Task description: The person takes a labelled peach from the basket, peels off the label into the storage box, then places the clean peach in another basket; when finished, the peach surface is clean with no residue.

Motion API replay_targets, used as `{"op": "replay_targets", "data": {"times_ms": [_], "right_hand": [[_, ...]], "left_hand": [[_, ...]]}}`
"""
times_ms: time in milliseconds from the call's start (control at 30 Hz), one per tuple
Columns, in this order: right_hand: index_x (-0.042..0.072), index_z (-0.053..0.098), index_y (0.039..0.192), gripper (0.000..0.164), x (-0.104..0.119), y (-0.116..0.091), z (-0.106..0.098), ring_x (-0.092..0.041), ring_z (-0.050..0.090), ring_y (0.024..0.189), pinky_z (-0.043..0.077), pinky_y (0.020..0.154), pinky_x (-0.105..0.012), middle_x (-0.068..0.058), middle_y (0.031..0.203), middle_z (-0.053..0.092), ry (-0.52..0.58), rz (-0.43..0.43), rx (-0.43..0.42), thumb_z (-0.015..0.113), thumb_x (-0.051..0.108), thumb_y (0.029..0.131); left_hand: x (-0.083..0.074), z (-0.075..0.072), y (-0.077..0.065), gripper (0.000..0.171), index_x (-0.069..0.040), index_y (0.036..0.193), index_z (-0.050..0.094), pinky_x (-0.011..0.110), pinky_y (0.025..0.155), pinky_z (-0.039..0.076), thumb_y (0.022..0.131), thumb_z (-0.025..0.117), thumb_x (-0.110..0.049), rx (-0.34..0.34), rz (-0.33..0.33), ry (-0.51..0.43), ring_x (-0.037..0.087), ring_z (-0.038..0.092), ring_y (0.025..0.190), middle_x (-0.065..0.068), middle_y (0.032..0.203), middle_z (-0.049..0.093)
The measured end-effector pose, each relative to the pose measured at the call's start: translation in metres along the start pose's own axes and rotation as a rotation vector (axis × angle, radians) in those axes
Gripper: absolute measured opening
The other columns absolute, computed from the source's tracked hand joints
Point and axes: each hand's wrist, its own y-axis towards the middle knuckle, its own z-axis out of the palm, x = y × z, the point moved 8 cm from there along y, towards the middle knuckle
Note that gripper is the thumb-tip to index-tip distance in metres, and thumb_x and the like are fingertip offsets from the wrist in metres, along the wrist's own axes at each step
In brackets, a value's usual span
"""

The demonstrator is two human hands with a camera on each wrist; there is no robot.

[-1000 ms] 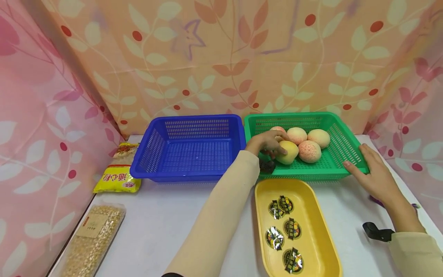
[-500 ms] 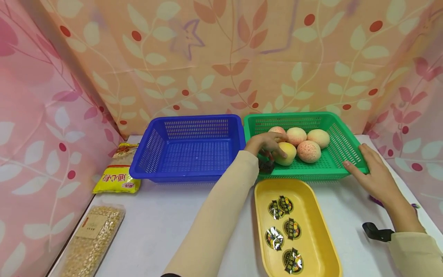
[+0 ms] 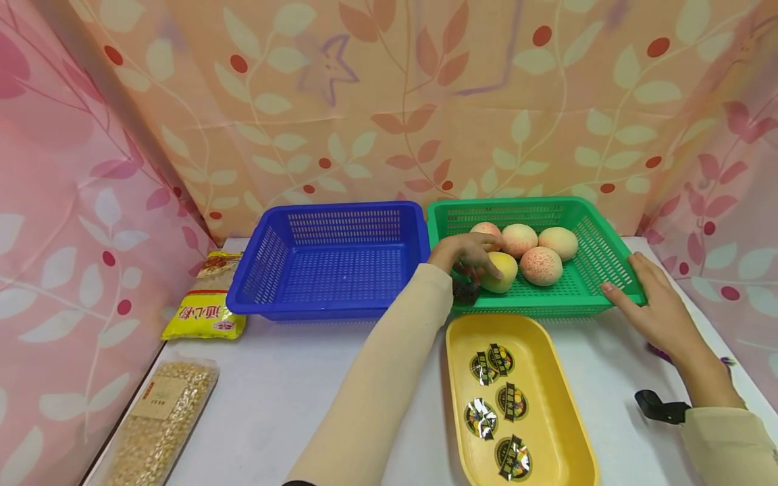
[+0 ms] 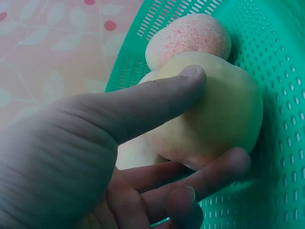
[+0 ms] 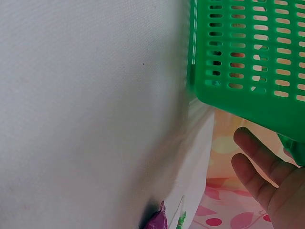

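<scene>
A yellow peach lies in the grip of my left hand, low inside the green basket. In the left wrist view the thumb presses across the peach's upper side while curled fingers support it from the other side. Several speckled pink peaches sit just beyond it in the same basket. My right hand rests at the basket's right front corner, thumb over the rim. In the right wrist view two of its fingers extend fairly straight outside the wall, apart from it.
Left of the green basket stands a blue basket. A yellow tray with several round stickers lies in front. At the far left are a yellow food packet and a bag of grains. A purple item lies at right.
My left hand has drawn the yellow peach slightly left and toward me, away from the speckled peaches. The right hand keeps its place at the basket corner.
</scene>
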Motion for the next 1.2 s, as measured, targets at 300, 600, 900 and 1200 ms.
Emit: {"op": "replay_targets", "data": {"times_ms": [300,600,900,1200], "right_hand": [[0.007,0.005,0.163,0.089,0.0,0.0,0.0,-0.056,0.007,0.152,0.012,0.11,-0.081,-0.025,0.17,0.002,-0.004,0.006,0.003,0.053,0.048,0.1],[0.005,0.006,0.163,0.088,0.001,0.002,-0.001,-0.054,0.008,0.153,0.01,0.113,-0.08,-0.025,0.17,0.003,0.001,-0.015,-0.004,0.053,0.046,0.1],[0.005,0.006,0.163,0.088,0.0,0.001,-0.001,-0.054,0.008,0.153,0.01,0.113,-0.08,-0.025,0.17,0.003,0.012,-0.019,-0.005,0.053,0.045,0.101],[0.006,0.006,0.163,0.088,-0.001,0.0,0.0,-0.054,0.007,0.153,0.01,0.112,-0.08,-0.024,0.17,0.003,0.006,-0.018,-0.002,0.053,0.046,0.101]], "left_hand": [[-0.001,0.001,-0.004,0.085,-0.04,0.157,0.035,0.03,0.066,0.052,0.087,0.082,-0.026,0.014,-0.025,0.004,0.022,0.071,0.074,-0.002,0.164,0.035],[-0.002,0.001,-0.009,0.084,-0.041,0.157,0.035,0.029,0.067,0.053,0.088,0.081,-0.029,0.016,-0.053,0.004,0.022,0.072,0.075,-0.002,0.164,0.034],[-0.005,0.006,-0.008,0.076,-0.039,0.155,0.041,0.032,0.08,0.056,0.09,0.078,-0.031,0.086,-0.033,0.084,0.025,0.072,0.09,-0.005,0.167,0.029],[-0.013,0.016,-0.019,0.069,-0.04,0.153,0.044,0.032,0.083,0.056,0.093,0.075,-0.027,0.163,-0.072,0.139,0.023,0.073,0.096,-0.01,0.169,0.021]]}}
